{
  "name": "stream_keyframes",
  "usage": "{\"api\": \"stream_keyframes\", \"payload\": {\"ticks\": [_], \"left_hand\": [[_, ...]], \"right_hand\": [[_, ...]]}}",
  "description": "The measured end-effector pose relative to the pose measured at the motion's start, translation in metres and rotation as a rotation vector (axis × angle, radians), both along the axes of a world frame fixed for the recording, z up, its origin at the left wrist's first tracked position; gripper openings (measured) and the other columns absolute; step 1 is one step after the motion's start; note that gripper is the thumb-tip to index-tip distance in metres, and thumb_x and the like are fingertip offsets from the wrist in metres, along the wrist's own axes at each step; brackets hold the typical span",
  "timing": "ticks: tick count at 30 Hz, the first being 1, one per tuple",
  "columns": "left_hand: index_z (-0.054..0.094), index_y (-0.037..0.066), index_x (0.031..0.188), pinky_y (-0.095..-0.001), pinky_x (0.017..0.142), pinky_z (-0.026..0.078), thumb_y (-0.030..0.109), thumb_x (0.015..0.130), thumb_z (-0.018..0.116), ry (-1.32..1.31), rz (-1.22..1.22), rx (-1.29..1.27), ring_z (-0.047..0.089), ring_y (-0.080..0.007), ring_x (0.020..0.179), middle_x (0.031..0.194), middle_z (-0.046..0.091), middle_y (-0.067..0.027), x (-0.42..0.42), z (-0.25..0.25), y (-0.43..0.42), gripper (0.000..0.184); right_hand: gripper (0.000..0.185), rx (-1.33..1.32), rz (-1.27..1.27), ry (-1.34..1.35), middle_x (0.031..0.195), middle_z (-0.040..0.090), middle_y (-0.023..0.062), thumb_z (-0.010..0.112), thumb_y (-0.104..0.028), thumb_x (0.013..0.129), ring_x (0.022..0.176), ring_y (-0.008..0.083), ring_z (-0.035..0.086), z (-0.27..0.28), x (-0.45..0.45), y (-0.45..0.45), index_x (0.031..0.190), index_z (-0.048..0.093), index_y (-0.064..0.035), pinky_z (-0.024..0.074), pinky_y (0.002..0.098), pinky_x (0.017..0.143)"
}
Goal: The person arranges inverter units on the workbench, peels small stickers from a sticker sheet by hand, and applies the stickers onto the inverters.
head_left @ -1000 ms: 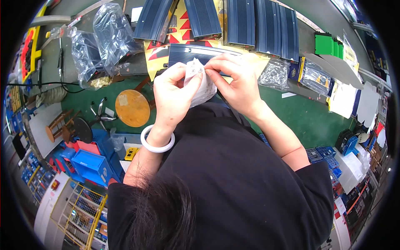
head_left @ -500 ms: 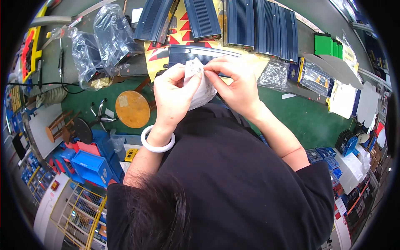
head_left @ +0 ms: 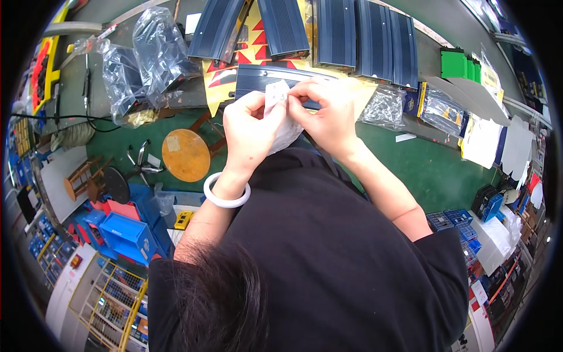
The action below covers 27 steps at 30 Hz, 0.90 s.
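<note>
My left hand (head_left: 251, 130) is closed, thumb and fingers pinching a white slip with small print (head_left: 275, 92). Below the slip, a whitish translucent plastic bag (head_left: 287, 135) hangs between my hands; whether the slip is fixed to it I cannot tell. My right hand (head_left: 325, 114) is also closed, thumb and forefinger pinched together at the slip's right edge. What lies between those fingertips is too small to make out. Just beyond my hands, a dark blue ribbed metal housing (head_left: 249, 79) lies on the bench, partly hidden by them.
More dark ribbed housings (head_left: 334, 35) stand along the bench on yellow sheets with red triangles (head_left: 211, 82). Clear plastic-wrapped parts (head_left: 158, 53) are at left, green blocks (head_left: 460, 64) at right. A round wooden stool (head_left: 186, 155) and blue bins (head_left: 126, 234) stand at lower left.
Both hands stay at the slip. My left hand has shifted slightly right with it, and my right hand slightly left, its fingers curled a little more.
</note>
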<state>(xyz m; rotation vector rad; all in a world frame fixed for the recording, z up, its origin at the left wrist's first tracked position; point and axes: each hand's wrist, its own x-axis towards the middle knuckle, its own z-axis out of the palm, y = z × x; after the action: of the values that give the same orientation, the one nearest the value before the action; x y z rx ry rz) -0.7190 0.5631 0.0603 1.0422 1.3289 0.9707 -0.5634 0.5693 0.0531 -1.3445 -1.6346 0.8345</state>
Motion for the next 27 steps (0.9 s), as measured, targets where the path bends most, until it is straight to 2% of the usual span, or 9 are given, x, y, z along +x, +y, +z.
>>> {"api": "stream_keyframes", "payload": {"ticks": [5,11,15,16,18,20,21,24,27], "left_hand": [[0.069,-0.006,0.094,-0.0208,0.065,0.048,0.004,0.084,0.069,-0.083,0.009,-0.101,0.059,-0.0044,0.073,0.081,0.069,-0.002,0.002,0.0,-0.002,0.014],[0.068,-0.008,0.105,-0.024,0.075,0.05,0.003,0.085,0.07,-0.08,-0.037,-0.179,0.063,-0.0096,0.081,0.093,0.07,-0.0068,0.002,-0.011,-0.015,0.023],[0.068,-0.007,0.105,-0.0233,0.078,0.05,0.002,0.086,0.067,-0.016,-0.014,-0.237,0.063,-0.0079,0.085,0.093,0.07,-0.0053,-0.005,-0.032,-0.039,0.02],[0.068,-0.006,0.105,-0.0237,0.078,0.05,0.002,0.086,0.067,-0.022,-0.022,-0.261,0.063,-0.0086,0.085,0.094,0.07,-0.0055,-0.007,-0.04,-0.045,0.021],[0.068,-0.006,0.106,-0.0244,0.079,0.049,0.002,0.086,0.068,-0.03,-0.028,-0.299,0.063,-0.0099,0.084,0.095,0.071,-0.0061,-0.011,-0.054,-0.056,0.022],[0.068,-0.006,0.106,-0.0241,0.079,0.049,0.002,0.087,0.067,-0.004,-0.06,-0.336,0.063,-0.0093,0.085,0.095,0.07,-0.0055,-0.012,-0.065,-0.064,0.02],[0.068,-0.006,0.106,-0.0241,0.079,0.049,0.002,0.087,0.067,0.002,-0.079,-0.346,0.063,-0.0092,0.085,0.095,0.07,-0.0053,-0.012,-0.07,-0.066,0.02],[0.069,-0.005,0.103,-0.0221,0.076,0.048,0.003,0.086,0.068,-0.012,-0.108,-0.375,0.061,-0.0068,0.082,0.091,0.069,-0.0027,-0.012,-0.079,-0.068,0.019],[0.068,-0.005,0.103,-0.0229,0.077,0.049,0.0,0.086,0.067,-0.031,-0.113,-0.402,0.062,-0.0076,0.084,0.092,0.069,-0.0033,-0.018,-0.09,-0.074,0.018]], "right_hand": [[0.011,-0.262,-0.048,0.267,0.079,0.07,0.0061,0.069,-0.007,0.081,0.075,0.0115,0.066,-0.011,0.007,-0.006,0.089,0.07,0.0008,0.0522,0.0258,0.072],[0.013,-0.643,-0.045,0.675,0.086,0.071,0.0041,0.07,-0.013,0.088,0.079,0.0073,0.064,-0.04,0.036,-0.024,0.091,0.072,-0.0006,0.0513,0.0241,0.076],[0.009,-0.589,-0.218,0.527,0.094,0.072,0.0076,0.067,-0.005,0.088,0.086,0.0096,0.065,-0.052,0.094,-0.024,0.093,0.071,0.0005,0.0508,0.0258,0.081],[0.009,-0.561,-0.286,0.384,0.092,0.072,0.0066,0.067,-0.005,0.087,0.087,0.01,0.065,-0.061,0.114,-0.019,0.091,0.071,0.0016,0.0507,0.0261,0.082],[0.008,-0.207,-0.318,0.111,0.09,0.071,0.0063,0.068,-0.004,0.086,0.085,0.0105,0.064,-0.078,0.14,-0.007,0.091,0.071,0.0007,0.0508,0.0262,0.078],[0.007,-0.016,-0.313,-0.036,0.089,0.07,0.0074,0.069,-0.002,0.084,0.084,0.0127,0.064,-0.082,0.144,0.012,0.09,0.071,-0.0007,0.0502,0.0274,0.079],[0.009,0.137,-0.295,-0.165,0.09,0.068,0.0066,0.072,-0.001,0.078,0.082,0.0165,0.064,-0.094,0.145,0.021,0.087,0.071,-0.0039,0.0485,0.0292,0.079],[0.012,0.387,-0.217,-0.46,0.089,0.066,0.0032,0.074,-0.003,0.073,0.082,0.0198,0.062,-0.114,0.139,0.043,0.084,0.07,-0.0067,0.0464,0.0312,0.077],[0.017,0.542,-0.19,-0.582,0.088,0.065,-0.0017,0.077,-0.006,0.068,0.081,0.0181,0.061,-0.133,0.134,0.051,0.083,0.07,-0.0117,0.0423,0.0319,0.076]]}}
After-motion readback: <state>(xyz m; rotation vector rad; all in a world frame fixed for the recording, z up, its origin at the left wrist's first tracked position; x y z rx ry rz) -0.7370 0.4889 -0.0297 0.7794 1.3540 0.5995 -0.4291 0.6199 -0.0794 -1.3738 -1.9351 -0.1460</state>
